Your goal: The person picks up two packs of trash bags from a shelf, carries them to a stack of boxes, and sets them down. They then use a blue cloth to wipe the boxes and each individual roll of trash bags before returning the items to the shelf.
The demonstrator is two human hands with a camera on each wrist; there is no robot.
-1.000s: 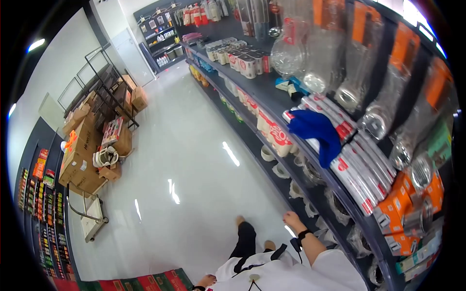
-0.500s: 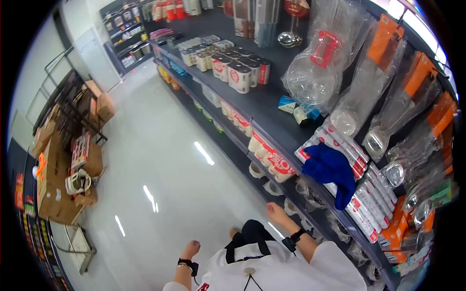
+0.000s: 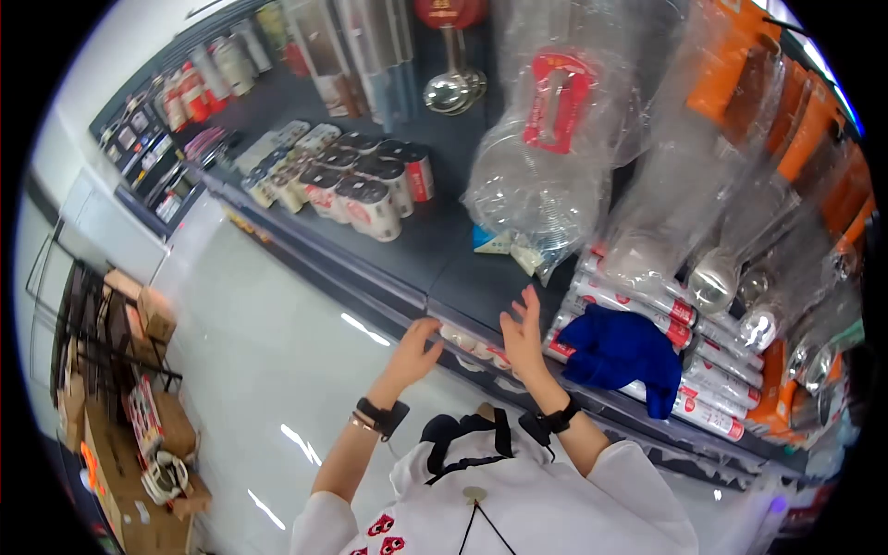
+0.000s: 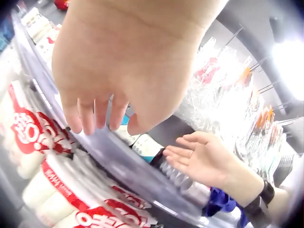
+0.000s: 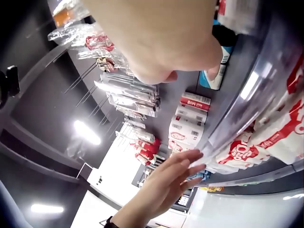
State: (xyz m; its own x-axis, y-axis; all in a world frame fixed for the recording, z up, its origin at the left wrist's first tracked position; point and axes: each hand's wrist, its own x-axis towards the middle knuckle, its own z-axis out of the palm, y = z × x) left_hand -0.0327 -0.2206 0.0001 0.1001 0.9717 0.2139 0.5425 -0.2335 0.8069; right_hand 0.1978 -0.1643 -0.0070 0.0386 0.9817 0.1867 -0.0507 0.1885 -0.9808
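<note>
The left hand (image 3: 412, 356) and right hand (image 3: 527, 344) are open, fingers apart, near the front edge of the shelf (image 3: 446, 277). By the right hand, a blue cloth (image 3: 618, 350) lies on shiny rolls (image 3: 714, 377) at that edge. A blue-and-white box (image 3: 489, 242) sits farther back.

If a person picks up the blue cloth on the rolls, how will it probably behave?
The blue cloth would probably be floppy, since it lies in soft folds and one end droops. It looks thin, so likely light. It seems unlikely to roll, being draped loosely over the rolls.
</note>
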